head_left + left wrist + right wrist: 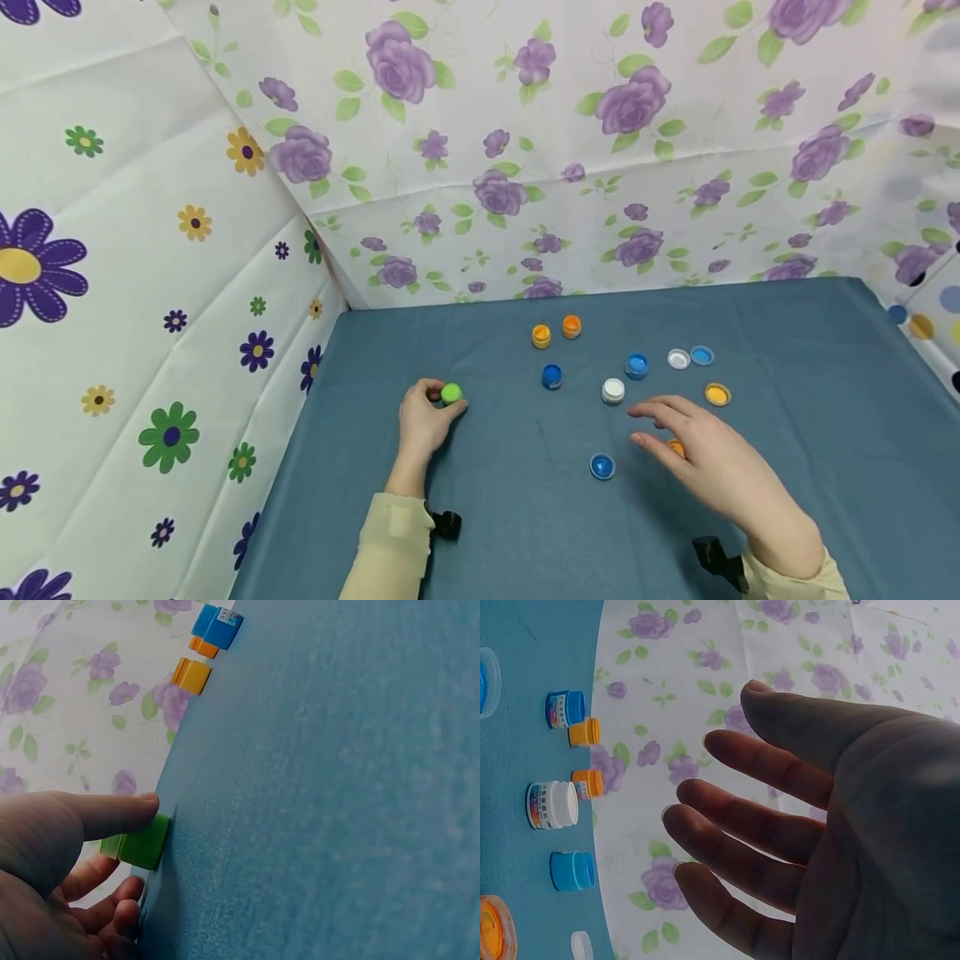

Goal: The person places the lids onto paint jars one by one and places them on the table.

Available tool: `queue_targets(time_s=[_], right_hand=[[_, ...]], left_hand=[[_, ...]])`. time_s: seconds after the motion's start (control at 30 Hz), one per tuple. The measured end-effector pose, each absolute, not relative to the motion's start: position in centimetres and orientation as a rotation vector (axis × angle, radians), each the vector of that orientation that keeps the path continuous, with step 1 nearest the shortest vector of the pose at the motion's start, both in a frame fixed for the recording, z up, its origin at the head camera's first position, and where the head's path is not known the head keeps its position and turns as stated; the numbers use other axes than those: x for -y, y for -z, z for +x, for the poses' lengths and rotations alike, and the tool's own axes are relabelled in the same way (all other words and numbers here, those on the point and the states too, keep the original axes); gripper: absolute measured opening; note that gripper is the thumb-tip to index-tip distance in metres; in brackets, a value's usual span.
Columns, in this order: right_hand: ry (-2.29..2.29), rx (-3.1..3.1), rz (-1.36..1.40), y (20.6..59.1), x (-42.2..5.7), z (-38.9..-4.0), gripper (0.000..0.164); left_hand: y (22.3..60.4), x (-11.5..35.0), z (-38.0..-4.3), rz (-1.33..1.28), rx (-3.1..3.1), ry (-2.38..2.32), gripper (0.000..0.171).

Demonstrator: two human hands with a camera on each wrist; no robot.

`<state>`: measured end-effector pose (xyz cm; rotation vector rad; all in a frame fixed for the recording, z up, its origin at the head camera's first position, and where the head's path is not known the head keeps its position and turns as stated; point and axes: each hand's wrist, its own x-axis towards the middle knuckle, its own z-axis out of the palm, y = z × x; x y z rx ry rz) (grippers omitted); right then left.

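A small green paint jar (452, 394) stands on the blue cloth at the left. My left hand (422, 423) grips it between thumb and fingers; in the left wrist view the thumb lies along the side of the green jar (146, 844). My right hand (708, 462) hovers over the cloth with nothing in it, its fingers loosely bent and spread. Partly hidden beneath it is an orange lid (677, 447). Nearest its fingertips stands a white paint jar (612, 391). A dark blue lid (602, 467) lies left of this hand.
Open jars stand mid-table: yellow (541, 337), orange (572, 326), dark blue (552, 377) and light blue (636, 366). Lids lie to the right: white (678, 359), light blue (702, 356) and yellow (717, 394). A flowered sheet (498, 192) hangs behind the table.
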<state>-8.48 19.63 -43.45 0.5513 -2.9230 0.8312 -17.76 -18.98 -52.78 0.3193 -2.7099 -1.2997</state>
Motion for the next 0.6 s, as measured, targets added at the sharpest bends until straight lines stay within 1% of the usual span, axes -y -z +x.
queue_targets(time_s=[0.4, 0.6], right_hand=[[-0.855, 2.942, 0.537, 43.79, -19.89, -8.36, 0.032], [-0.875, 2.940, 0.522, 43.86, -20.20, -8.50, 0.033]], left_hand=[[52.73, 19.17, -17.79, 0.316, 2.730, 1.295, 0.042], [52.39, 19.23, -17.70, 0.324, 2.747, 1.317, 0.048]])
